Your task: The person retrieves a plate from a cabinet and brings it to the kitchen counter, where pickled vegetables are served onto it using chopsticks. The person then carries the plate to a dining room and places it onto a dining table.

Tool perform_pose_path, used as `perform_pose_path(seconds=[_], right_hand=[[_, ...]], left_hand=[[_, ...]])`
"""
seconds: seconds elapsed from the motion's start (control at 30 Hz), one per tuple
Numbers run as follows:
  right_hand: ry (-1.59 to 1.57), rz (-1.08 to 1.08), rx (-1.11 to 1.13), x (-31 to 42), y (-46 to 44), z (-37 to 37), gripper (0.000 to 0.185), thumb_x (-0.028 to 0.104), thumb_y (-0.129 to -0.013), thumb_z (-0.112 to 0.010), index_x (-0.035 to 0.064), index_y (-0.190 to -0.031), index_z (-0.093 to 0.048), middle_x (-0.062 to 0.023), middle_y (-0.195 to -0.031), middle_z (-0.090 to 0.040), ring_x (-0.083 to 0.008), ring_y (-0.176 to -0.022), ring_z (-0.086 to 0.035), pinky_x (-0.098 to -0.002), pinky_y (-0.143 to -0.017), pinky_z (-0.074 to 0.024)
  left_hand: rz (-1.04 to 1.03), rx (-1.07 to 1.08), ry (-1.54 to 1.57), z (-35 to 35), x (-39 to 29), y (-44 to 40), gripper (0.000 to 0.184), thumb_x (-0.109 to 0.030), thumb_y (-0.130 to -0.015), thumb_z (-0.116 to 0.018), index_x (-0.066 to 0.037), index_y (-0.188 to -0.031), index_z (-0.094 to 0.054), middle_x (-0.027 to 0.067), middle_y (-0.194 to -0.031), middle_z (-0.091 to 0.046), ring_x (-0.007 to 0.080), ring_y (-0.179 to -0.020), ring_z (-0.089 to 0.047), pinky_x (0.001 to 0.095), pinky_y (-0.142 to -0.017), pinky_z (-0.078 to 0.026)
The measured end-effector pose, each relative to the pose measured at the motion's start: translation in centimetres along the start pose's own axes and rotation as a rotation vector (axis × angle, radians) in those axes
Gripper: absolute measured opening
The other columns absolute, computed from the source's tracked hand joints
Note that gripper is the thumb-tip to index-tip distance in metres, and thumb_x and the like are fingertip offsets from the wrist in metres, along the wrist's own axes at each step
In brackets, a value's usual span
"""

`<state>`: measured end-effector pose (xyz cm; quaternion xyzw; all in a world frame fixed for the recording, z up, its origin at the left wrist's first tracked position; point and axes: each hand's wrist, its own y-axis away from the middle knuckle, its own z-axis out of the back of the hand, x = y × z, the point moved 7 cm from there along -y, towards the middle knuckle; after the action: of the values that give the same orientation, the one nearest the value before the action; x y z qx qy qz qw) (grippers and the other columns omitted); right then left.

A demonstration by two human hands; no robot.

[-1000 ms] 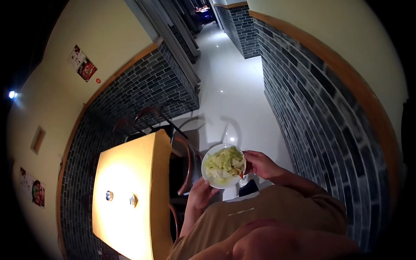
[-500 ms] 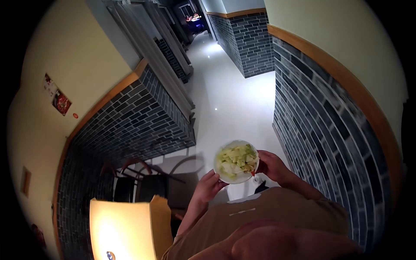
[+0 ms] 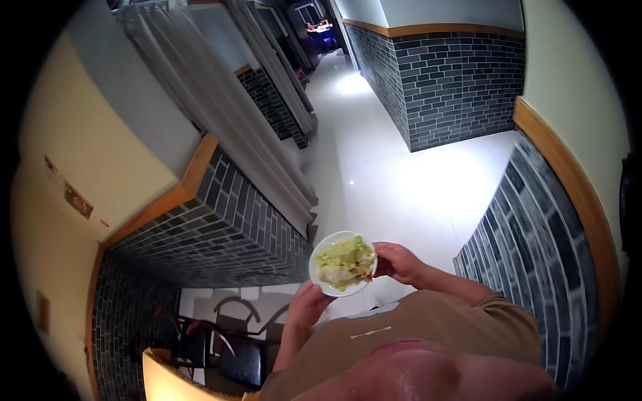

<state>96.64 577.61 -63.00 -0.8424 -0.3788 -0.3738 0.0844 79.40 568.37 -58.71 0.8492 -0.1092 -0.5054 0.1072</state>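
Observation:
A round white plate [image 3: 324,246] is held in front of my body at about waist height. Chopped pale-green cabbage [image 3: 344,262], or a similar leafy vegetable, is heaped on it, with a small reddish bit near the right rim. My left hand [image 3: 309,301] is closed on the plate's lower left edge, its thumb by the rim. On the right edge, my right hand [image 3: 394,262] grips the rim, its other fingers partly hidden under the plate.
A shiny white floor [image 3: 374,180] runs down a corridor. Grey brick walls [image 3: 455,87] with wooden trim stand on both sides. Grey curtains [image 3: 227,113] hang at the left. Dark chairs [image 3: 241,364] and a lit lampshade [image 3: 167,381] are at lower left. A lit table [image 3: 321,30] shows far off.
I have moved forward along the corridor; the curtains and the brick corner on the right are nearer. The lampshade has slid toward the bottom edge. Both hands still hold the plate.

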Motion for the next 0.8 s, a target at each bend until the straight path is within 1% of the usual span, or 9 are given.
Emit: perform_pose_path(seconds=[0.17, 0.3, 0.37, 0.4, 0.43, 0.5, 0.57, 0.7, 0.8], right_hand=[[-0.008, -0.034, 0.050, 4.8, -18.6, 6.1, 0.033, 0.024, -0.092, -0.040, 0.0039, -0.116, -0.050, -0.0075, -0.095, -0.062, -0.0161, -0.081, -0.062, -0.0301, -0.072, -0.0513], [0.023, 0.003, 0.026, 12.3, -31.5, 9.0, 0.032, 0.023, -0.093, -0.040, 0.0038, -0.117, -0.048, -0.0088, -0.095, -0.062, -0.0177, -0.081, -0.063, -0.0294, -0.072, -0.0510], [0.000, 0.047, -0.056, 16.5, -36.6, 12.2, 0.034, 0.026, -0.092, -0.044, 0.0023, -0.117, -0.048, -0.0105, -0.094, -0.062, -0.0202, -0.077, -0.064, -0.0313, -0.069, -0.0516], [0.016, 0.041, -0.075, 18.9, -38.4, 13.0, 0.035, 0.027, -0.092, -0.044, 0.0033, -0.117, -0.048, -0.0095, -0.095, -0.062, -0.0192, -0.077, -0.063, -0.0308, -0.070, -0.0511], [0.042, 0.077, -0.080, 21.0, -40.3, 14.3, 0.032, 0.031, -0.092, -0.043, 0.0080, -0.112, -0.051, -0.0049, -0.093, -0.063, -0.0132, -0.080, -0.061, -0.0282, -0.069, -0.0494], [0.072, 0.138, -0.149, 24.9, -44.3, 18.1, 0.031, 0.032, -0.092, -0.043, 0.0085, -0.110, -0.051, -0.0042, -0.092, -0.062, -0.0132, -0.079, -0.061, -0.0278, -0.068, -0.0493], [0.098, 0.150, -0.202, 26.2, -49.8, 21.1, 0.030, 0.031, -0.092, -0.043, 0.0083, -0.110, -0.051, -0.0039, -0.091, -0.063, -0.0135, -0.078, -0.062, -0.0279, -0.068, -0.0495], [0.071, 0.155, -0.195, 31.7, -60.9, 28.9, 0.036, 0.028, -0.092, -0.043, 0.0050, -0.120, -0.047, -0.0057, -0.100, -0.061, -0.0146, -0.086, -0.060, -0.0283, -0.068, -0.0499], [0.119, 0.143, -0.151, 38.0, -69.3, 34.3, 0.035, 0.027, -0.093, -0.042, 0.0039, -0.118, -0.048, -0.0068, -0.103, -0.060, -0.0164, -0.091, -0.060, -0.0316, -0.071, -0.0512]], left_hand=[[-0.044, -0.104, 0.000, 7.3, -5.5, -17.2, 0.038, -0.013, -0.087, -0.049, 0.004, -0.120, -0.042, 0.0161, -0.114, -0.052, 0.0266, -0.104, -0.054, 0.0371, -0.089, -0.045], [0.033, -0.120, -0.042, 10.9, -12.2, -32.0, 0.035, -0.014, -0.088, -0.046, 0.001, -0.120, -0.043, 0.0103, -0.110, -0.055, 0.0193, -0.092, -0.058, 0.0310, -0.079, -0.048], [0.004, -0.038, 0.034, 10.2, -14.9, -39.9, 0.032, -0.012, -0.086, -0.051, 0.001, -0.115, -0.047, 0.0095, -0.104, -0.057, 0.0182, -0.088, -0.057, 0.0293, -0.074, -0.047], [0.021, -0.023, 0.026, 10.4, -16.0, -43.6, 0.033, -0.012, -0.085, -0.050, 0.002, -0.115, -0.046, 0.0096, -0.102, -0.057, 0.0179, -0.086, -0.057, 0.0294, -0.072, -0.046], [0.016, 0.074, 0.031, 9.4, -17.2, -47.3, 0.035, -0.011, -0.085, -0.051, 0.002, -0.116, -0.045, 0.0104, -0.103, -0.057, 0.0182, -0.085, -0.056, 0.0294, -0.070, -0.046], [0.009, 0.082, 0.008, 6.4, -19.9, -53.7, 0.036, -0.012, -0.085, -0.050, 0.003, -0.117, -0.044, 0.0110, -0.104, -0.057, 0.0185, -0.085, -0.056, 0.0289, -0.067, -0.045], [0.048, 0.217, -0.013, 11.9, -18.9, -62.7, 0.038, -0.012, -0.085, -0.050, 0.003, -0.118, -0.043, 0.0122, -0.106, -0.056, 0.0195, -0.088, -0.057, 0.0285, -0.066, -0.046], [-0.001, 0.154, 0.037, 11.1, -22.2, -75.3, 0.041, -0.012, -0.084, -0.051, 0.004, -0.121, -0.041, 0.0144, -0.109, -0.055, 0.0209, -0.092, -0.057, 0.0284, -0.067, -0.047], [-0.044, 0.165, 0.046, 9.6, -24.9, -85.6, 0.041, -0.013, -0.086, -0.051, 0.004, -0.122, -0.040, 0.0146, -0.111, -0.054, 0.0209, -0.093, -0.057, 0.0292, -0.071, -0.048]])
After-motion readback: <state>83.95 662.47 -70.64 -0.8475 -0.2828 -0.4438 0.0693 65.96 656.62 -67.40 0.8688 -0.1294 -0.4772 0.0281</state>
